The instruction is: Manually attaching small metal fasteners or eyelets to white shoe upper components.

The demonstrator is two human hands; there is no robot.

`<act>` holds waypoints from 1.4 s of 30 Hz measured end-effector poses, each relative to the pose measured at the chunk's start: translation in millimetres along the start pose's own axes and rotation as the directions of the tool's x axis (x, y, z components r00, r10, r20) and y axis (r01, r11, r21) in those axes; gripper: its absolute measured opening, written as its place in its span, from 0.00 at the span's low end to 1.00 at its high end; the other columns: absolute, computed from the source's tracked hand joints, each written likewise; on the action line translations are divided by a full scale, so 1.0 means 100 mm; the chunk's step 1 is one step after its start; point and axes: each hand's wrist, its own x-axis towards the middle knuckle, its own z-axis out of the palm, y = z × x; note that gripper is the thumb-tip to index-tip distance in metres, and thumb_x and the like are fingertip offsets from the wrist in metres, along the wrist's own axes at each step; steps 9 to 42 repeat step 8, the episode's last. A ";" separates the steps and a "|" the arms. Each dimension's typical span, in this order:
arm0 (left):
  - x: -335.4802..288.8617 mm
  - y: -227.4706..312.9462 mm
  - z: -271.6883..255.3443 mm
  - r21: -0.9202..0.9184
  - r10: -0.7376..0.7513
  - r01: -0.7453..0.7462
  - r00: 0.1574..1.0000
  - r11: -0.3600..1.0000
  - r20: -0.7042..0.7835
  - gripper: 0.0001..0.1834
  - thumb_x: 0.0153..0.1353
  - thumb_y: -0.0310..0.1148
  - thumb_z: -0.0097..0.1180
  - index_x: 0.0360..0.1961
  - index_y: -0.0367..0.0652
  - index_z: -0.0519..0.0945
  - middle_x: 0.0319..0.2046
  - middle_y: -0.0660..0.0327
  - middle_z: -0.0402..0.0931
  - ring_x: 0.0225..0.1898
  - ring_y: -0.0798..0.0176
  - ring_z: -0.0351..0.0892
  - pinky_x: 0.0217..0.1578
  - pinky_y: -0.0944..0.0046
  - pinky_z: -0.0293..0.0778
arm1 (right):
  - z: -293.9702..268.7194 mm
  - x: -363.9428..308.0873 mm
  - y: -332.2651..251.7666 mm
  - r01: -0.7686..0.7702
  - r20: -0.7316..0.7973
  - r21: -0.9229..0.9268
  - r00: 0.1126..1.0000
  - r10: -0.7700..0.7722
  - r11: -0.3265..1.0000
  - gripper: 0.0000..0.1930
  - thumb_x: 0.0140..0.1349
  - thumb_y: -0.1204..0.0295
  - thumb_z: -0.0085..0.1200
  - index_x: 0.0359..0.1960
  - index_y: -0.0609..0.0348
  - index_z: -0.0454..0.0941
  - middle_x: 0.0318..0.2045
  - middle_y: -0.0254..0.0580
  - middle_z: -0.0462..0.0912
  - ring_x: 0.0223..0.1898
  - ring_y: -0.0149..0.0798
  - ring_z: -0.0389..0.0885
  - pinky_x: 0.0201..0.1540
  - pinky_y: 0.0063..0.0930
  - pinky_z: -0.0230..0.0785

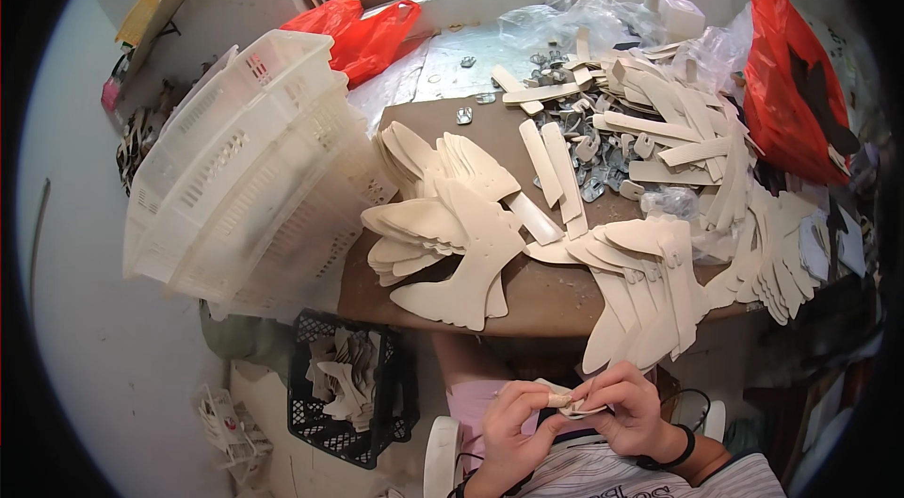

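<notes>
My left hand point(514, 425) and my right hand point(629, 409) meet over my lap, just below the table's front edge. Between their closed fingertips is a cream piece point(586, 410) of flat material, folded or bent; most of it is hidden by the fingers. On the table ahead lie fanned stacks of cream curved cut-outs, a left stack point(476, 258) and a middle stack point(629, 283) whose ends hang over the edge. Another fanned stack point(767, 258) sits at the right. Cream straps point(674, 126) are heaped behind them, over grey metal buckle-like parts point(591, 159).
Stacked white plastic crates point(231, 192) lean at the table's left. On the floor below stands a black basket point(311, 423) with cream scraps. A red bag point(786, 74) rises at the right; another red bag point(344, 32) lies near the window. The brown tabletop point(419, 308) has a curved front edge.
</notes>
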 end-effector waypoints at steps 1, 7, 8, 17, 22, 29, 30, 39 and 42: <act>0.00 0.00 0.01 0.001 -0.001 0.001 1.000 1.000 -0.001 0.14 0.43 0.22 0.70 0.33 0.40 0.81 0.34 0.58 0.78 0.35 0.56 0.77 0.36 0.62 0.72 | -0.02 0.00 0.00 0.021 0.016 -0.062 1.000 -0.021 0.998 0.10 0.54 0.85 0.61 0.37 0.59 0.81 0.36 0.41 0.81 0.38 0.35 0.81 0.40 0.24 0.75; 0.05 0.05 0.11 -0.039 0.192 -0.192 0.981 0.981 -0.007 0.12 0.46 0.21 0.67 0.34 0.40 0.82 0.38 0.59 0.80 0.38 0.58 0.78 0.38 0.63 0.72 | -0.10 -0.07 0.08 -0.155 -0.015 0.017 0.988 0.155 0.988 0.09 0.54 0.81 0.63 0.36 0.56 0.83 0.38 0.42 0.83 0.38 0.38 0.81 0.42 0.27 0.76; 0.10 0.05 0.09 -0.062 0.204 -0.201 0.977 0.978 0.059 0.12 0.47 0.20 0.67 0.35 0.41 0.83 0.40 0.59 0.81 0.41 0.59 0.78 0.40 0.63 0.72 | -0.15 -0.07 0.10 -0.214 -0.026 0.037 0.976 0.215 0.976 0.08 0.55 0.80 0.63 0.36 0.53 0.84 0.39 0.42 0.84 0.39 0.40 0.82 0.44 0.29 0.76; 0.10 0.05 0.09 -0.062 0.204 -0.201 0.977 0.978 0.059 0.12 0.47 0.20 0.67 0.35 0.41 0.83 0.40 0.59 0.81 0.41 0.59 0.78 0.40 0.63 0.72 | -0.15 -0.07 0.10 -0.214 -0.026 0.037 0.976 0.215 0.976 0.08 0.55 0.80 0.63 0.36 0.53 0.84 0.39 0.42 0.84 0.39 0.40 0.82 0.44 0.29 0.76; 0.10 0.05 0.09 -0.062 0.204 -0.201 0.977 0.978 0.059 0.12 0.47 0.20 0.67 0.35 0.41 0.83 0.40 0.59 0.81 0.41 0.59 0.78 0.40 0.63 0.72 | -0.15 -0.07 0.10 -0.214 -0.026 0.037 0.976 0.215 0.976 0.08 0.55 0.80 0.63 0.36 0.53 0.84 0.39 0.42 0.84 0.39 0.40 0.82 0.44 0.29 0.76; 0.10 0.05 0.09 -0.062 0.204 -0.201 0.977 0.978 0.059 0.12 0.47 0.20 0.67 0.35 0.41 0.83 0.40 0.59 0.81 0.41 0.59 0.78 0.40 0.63 0.72 | -0.15 -0.07 0.10 -0.214 -0.026 0.037 0.976 0.215 0.976 0.08 0.55 0.80 0.63 0.36 0.53 0.84 0.39 0.42 0.84 0.39 0.40 0.82 0.44 0.29 0.76; 0.10 0.05 0.09 -0.062 0.204 -0.201 0.977 0.978 0.059 0.12 0.47 0.20 0.67 0.35 0.41 0.83 0.40 0.59 0.81 0.41 0.59 0.78 0.40 0.63 0.72 | -0.15 -0.07 0.10 -0.214 -0.026 0.037 0.976 0.215 0.976 0.08 0.55 0.80 0.63 0.36 0.53 0.84 0.39 0.42 0.84 0.39 0.40 0.82 0.44 0.29 0.76; 0.10 0.05 0.09 -0.062 0.204 -0.201 0.977 0.978 0.059 0.12 0.47 0.20 0.67 0.35 0.41 0.83 0.40 0.59 0.81 0.41 0.59 0.78 0.40 0.63 0.72 | -0.15 -0.07 0.10 -0.214 -0.026 0.037 0.976 0.215 0.976 0.08 0.55 0.80 0.63 0.36 0.53 0.84 0.39 0.42 0.84 0.39 0.40 0.82 0.44 0.29 0.76; 0.10 0.05 0.09 -0.062 0.204 -0.201 0.977 0.978 0.059 0.12 0.47 0.20 0.67 0.35 0.41 0.83 0.40 0.59 0.81 0.41 0.59 0.78 0.40 0.63 0.72 | -0.15 -0.07 0.10 -0.214 -0.026 0.037 0.976 0.215 0.976 0.08 0.55 0.80 0.63 0.36 0.53 0.84 0.39 0.42 0.84 0.39 0.40 0.82 0.44 0.29 0.76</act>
